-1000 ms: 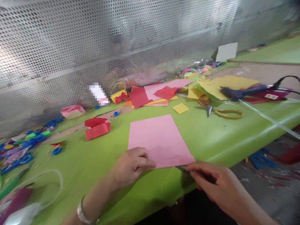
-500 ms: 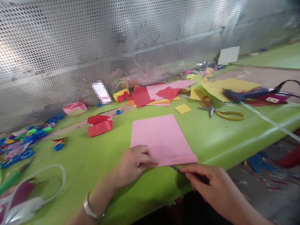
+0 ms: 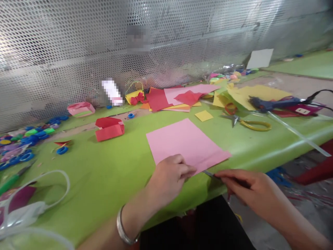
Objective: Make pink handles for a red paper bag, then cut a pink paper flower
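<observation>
A pink sheet of paper (image 3: 186, 142) lies flat on the green table (image 3: 109, 173) close to its near edge. My left hand (image 3: 170, 177) rests on the sheet's near edge with its fingers curled down onto the paper. My right hand (image 3: 246, 189) is closed round a thin dark tool (image 3: 211, 174) whose tip points at the sheet's near edge, right beside my left fingers. A silver bracelet (image 3: 125, 227) is on my left wrist.
Yellow-handled scissors (image 3: 247, 124) and a blue glue gun (image 3: 273, 103) lie at the right. Red, pink and yellow papers (image 3: 179, 99) are piled at the back. A red folded box (image 3: 109, 129), a pink one (image 3: 80, 108) and blue rings (image 3: 26, 146) sit left.
The pink sheet has turned, its right corner swinging away and to the right. Both hands have moved right, and the tool's tip stays at the sheet's near edge.
</observation>
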The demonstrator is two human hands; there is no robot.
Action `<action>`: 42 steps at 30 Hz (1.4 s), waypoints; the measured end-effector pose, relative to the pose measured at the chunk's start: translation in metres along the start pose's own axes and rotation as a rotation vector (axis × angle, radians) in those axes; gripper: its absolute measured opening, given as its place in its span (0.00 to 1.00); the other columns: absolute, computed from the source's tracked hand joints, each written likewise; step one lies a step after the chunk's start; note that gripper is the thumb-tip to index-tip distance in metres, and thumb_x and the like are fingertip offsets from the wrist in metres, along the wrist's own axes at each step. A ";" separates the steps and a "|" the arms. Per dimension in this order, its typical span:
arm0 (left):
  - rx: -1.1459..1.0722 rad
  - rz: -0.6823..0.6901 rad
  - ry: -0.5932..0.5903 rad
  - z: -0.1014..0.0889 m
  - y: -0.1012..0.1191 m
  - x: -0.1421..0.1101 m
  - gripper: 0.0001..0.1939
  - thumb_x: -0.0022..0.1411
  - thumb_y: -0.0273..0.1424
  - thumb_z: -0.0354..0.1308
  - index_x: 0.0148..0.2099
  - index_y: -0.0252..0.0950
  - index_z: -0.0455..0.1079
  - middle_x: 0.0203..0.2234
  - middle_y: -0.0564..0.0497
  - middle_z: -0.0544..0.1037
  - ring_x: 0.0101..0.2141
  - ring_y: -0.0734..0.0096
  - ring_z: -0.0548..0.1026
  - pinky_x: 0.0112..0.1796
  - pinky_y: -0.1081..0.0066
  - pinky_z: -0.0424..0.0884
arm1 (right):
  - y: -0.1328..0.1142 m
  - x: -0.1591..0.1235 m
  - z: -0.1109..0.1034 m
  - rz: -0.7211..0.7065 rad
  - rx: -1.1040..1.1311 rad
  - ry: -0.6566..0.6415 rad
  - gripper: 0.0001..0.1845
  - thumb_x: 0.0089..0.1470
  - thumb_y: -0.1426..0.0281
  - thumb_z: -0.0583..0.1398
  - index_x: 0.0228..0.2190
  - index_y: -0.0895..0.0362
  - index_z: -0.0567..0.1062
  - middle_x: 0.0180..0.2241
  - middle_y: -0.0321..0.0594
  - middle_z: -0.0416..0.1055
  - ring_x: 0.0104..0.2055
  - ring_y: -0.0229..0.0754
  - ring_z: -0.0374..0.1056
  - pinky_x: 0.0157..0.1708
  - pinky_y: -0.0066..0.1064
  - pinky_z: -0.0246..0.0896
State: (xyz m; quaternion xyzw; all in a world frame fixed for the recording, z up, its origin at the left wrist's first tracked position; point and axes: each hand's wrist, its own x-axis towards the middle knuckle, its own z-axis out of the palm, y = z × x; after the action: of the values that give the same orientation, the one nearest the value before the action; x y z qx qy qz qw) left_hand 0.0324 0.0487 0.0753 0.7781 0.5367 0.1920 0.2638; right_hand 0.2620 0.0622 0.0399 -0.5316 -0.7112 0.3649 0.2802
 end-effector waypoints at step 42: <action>0.017 0.101 -0.062 -0.033 -0.037 -0.039 0.07 0.60 0.28 0.58 0.34 0.41 0.78 0.31 0.52 0.70 0.34 0.73 0.69 0.36 0.72 0.65 | -0.035 -0.004 0.031 -0.078 0.060 -0.166 0.14 0.49 0.67 0.56 0.28 0.53 0.82 0.14 0.33 0.70 0.13 0.35 0.62 0.11 0.25 0.54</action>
State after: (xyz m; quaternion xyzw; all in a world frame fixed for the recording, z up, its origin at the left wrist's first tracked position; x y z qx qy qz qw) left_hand -0.0278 0.0294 0.0774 0.8121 0.4897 0.1764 0.2639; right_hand 0.2195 0.0456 0.0501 -0.4629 -0.7409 0.4175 0.2499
